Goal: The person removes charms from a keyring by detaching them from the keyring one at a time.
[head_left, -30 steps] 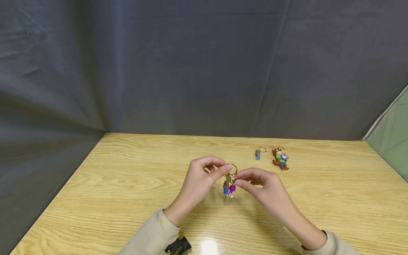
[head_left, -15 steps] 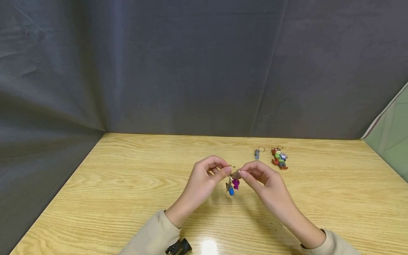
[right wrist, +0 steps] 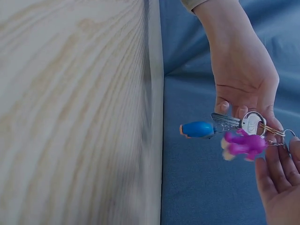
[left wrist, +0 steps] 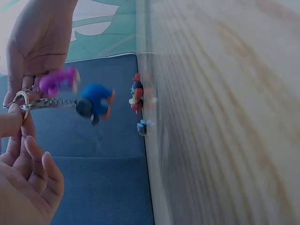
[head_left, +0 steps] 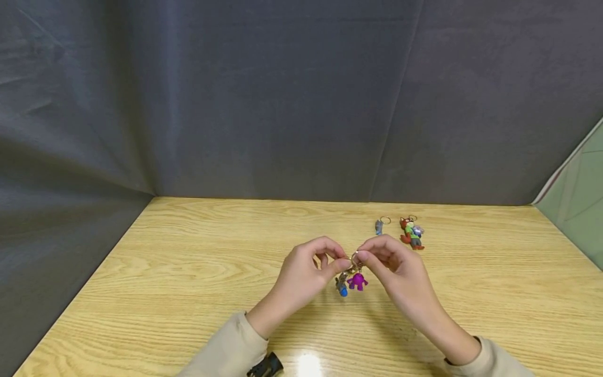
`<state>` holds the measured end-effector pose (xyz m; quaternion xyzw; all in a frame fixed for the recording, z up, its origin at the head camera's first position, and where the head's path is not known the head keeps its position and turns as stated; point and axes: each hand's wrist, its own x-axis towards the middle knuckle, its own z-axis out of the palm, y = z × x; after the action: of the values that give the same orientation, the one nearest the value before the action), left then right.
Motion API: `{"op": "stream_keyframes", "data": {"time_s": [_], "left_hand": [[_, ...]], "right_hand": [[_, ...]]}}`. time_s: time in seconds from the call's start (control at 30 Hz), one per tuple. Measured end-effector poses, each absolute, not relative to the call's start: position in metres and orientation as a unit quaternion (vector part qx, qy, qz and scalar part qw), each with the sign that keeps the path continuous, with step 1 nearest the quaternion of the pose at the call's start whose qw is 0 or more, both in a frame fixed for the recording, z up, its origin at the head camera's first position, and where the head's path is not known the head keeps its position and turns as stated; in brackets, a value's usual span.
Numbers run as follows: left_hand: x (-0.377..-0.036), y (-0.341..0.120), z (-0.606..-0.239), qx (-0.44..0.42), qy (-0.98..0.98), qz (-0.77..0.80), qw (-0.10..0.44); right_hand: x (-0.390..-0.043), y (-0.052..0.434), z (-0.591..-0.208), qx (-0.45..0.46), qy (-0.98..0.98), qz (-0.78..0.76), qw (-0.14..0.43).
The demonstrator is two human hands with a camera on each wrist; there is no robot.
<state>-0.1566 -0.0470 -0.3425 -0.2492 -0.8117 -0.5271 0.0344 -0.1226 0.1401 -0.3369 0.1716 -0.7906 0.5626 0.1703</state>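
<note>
The left hand (right wrist: 243, 82) at one o'clock pinches a key ring (right wrist: 253, 123); blue charm (right wrist: 198, 129) and purple charm (right wrist: 243, 144) dangle beside the wooden table (right wrist: 70, 112) at nine o'clock

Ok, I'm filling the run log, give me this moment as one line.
left hand: pinches key ring | right hand: pinches key ring | hanging: purple charm, blue charm | table: fox keychain, grey keychain

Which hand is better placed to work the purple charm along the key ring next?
Likely the right hand: its fingertips pinch the key ring directly above the purple charm. The left hand grips the ring's other side, by the blue charm, steadying it.
</note>
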Motion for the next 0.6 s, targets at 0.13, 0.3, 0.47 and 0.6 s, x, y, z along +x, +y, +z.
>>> {"op": "stream_keyframes", "data": {"time_s": [0.13,0.3,0.47,0.6], "left_hand": [[-0.156,-0.0463,-0.3422,-0.263,-0.826,-0.495,0.053],[-0.1568,-0.0482,-0.342,-0.264,-0.822,-0.501,0.064],[-0.1564,-0.0497,-0.34,-0.262,-0.81,-0.522,0.051],[-0.1554,-0.0499,-0.3386,-0.263,-0.808,-0.525,0.045]], "right_hand": [[-0.1221,0.1406,-0.3376,0.174,-0.792,0.557,0.178],[-0.1257,0.1429,-0.3391,0.22,-0.794,0.525,0.211],[-0.1306,0.1459,-0.3403,0.281,-0.789,0.489,0.242],[-0.1315,0.1476,-0.3403,0.282,-0.794,0.478,0.25]]}}
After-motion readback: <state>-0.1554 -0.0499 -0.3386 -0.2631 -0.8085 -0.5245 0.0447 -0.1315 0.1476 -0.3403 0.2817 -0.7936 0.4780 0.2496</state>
